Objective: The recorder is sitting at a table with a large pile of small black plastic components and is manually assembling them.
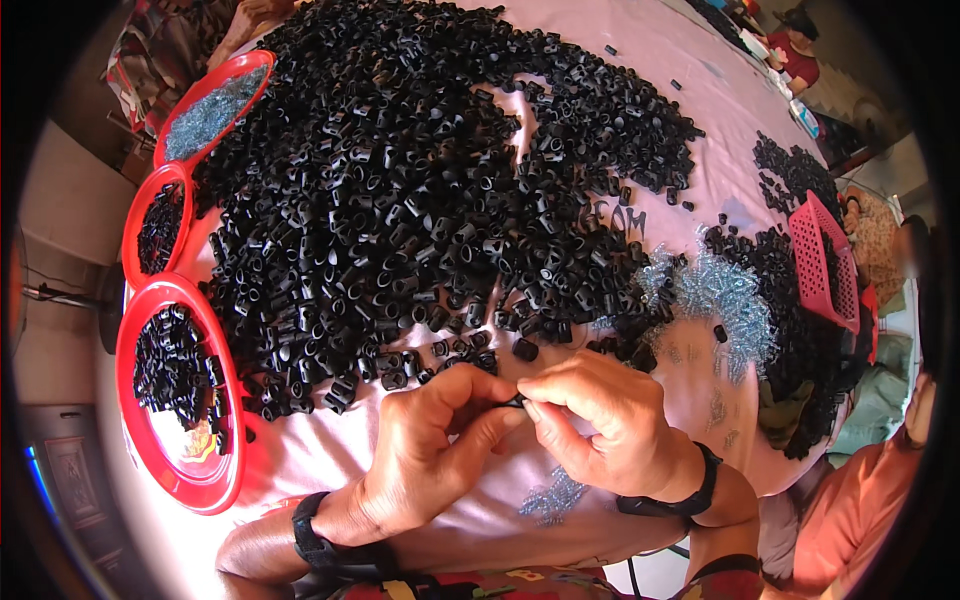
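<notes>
Head camera view: bent over a table spread with pink cloth [300,462], I bring both hands together at the near edge of a broad heap of black parts [400,190]. My left hand [425,452] and right hand [612,415] meet at the fingertips, thumb and forefinger of each pinched on one small dark piece [515,401]. Most of it is hidden by my fingers, so I cannot tell whether this piece is finished.

To my left stand three red trays: the nearest tray [212,500] holds dark pieces over part of its floor, the middle tray [130,240] holds more, and the far tray [240,64] holds small clear bits. I cannot tell whether the filled trays mark work done or parts waiting.

By my judgement much remains, for the heap lies loose across most of the cloth. A pale scatter of clear pieces [735,315] spreads to my right, with a smaller patch [553,498] below my hands. Farther right, a pink basket [848,305] stands among more black parts, near a person in orange [850,510].
</notes>
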Available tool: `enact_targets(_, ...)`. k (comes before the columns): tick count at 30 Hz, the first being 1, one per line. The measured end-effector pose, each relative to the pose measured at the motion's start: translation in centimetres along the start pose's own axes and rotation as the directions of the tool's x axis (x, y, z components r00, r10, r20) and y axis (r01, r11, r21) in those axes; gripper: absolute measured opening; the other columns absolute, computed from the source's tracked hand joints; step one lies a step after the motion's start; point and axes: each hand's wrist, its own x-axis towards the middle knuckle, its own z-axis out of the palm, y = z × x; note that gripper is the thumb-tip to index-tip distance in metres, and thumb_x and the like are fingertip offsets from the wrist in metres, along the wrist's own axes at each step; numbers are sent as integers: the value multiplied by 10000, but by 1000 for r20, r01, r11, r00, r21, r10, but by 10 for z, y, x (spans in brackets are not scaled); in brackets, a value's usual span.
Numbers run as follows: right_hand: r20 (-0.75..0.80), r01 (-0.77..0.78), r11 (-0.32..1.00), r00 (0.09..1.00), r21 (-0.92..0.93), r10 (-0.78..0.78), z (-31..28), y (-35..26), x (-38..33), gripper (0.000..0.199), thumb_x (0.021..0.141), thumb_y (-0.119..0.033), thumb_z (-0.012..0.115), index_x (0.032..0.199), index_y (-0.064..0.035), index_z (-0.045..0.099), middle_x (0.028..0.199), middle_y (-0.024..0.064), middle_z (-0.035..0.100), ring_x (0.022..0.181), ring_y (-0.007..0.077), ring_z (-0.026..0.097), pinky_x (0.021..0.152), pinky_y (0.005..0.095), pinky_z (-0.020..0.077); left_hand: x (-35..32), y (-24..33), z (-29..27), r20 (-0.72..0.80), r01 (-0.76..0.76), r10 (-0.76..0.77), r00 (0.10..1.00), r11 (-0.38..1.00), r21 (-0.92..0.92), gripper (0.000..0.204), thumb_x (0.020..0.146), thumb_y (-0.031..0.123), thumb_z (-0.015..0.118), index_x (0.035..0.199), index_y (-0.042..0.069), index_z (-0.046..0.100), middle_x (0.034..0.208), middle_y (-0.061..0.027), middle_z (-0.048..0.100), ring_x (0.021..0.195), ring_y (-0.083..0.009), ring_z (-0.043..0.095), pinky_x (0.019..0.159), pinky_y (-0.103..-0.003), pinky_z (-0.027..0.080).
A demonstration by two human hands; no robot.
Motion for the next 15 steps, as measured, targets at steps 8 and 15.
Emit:
enact_targets(8, 22, 124, 989, 992, -86, -122, -4, -6, 5, 387, 783, 45, 806, 1159, 29, 712, 974, 150, 727, 760, 277, 694, 662, 371, 557, 5, -4, 2, 84, 159, -136, 987, 780, -605, 215, 1045, 62, 686, 1231, -42, 657, 1044, -57, 745, 938, -83, 704, 866, -241, 605)
enact_targets(15, 23, 152, 979, 988, -135, -150, -4, -7, 5, 493, 735, 28, 846, 1213, 6, 729, 964, 124, 724, 740, 253, 673, 642, 354, 542, 6, -11, -3, 135, 173, -112, 984, 751, -637, 166, 1050, 62, 679, 1187, -32, 673, 1022, -59, 743, 909, -87, 702, 831, -243, 605)
